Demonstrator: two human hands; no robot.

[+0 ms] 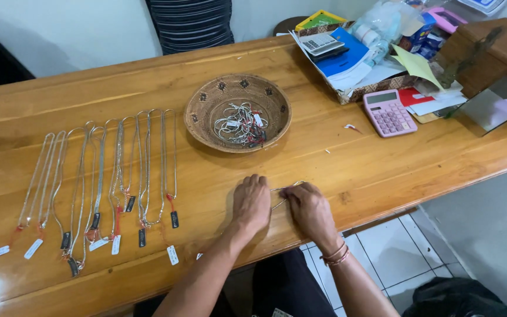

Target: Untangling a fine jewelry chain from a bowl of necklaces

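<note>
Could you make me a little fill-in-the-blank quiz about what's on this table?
1. Both hands, the left hand and the right hand, hold a thin silver ____ between them.
2. The woven basket holds a tangle of more silver ____.
3. The calculator near the papers is coloured ____.
4. The laid-out chains lie in a row to the ____ of the hands.

Missing words: chain; chains; pink; left

Bare forearms; bead bracelets [335,256] on right wrist; dark trousers [289,287].

Wooden table [347,170] with chains [98,188], basket [203,114]
</note>
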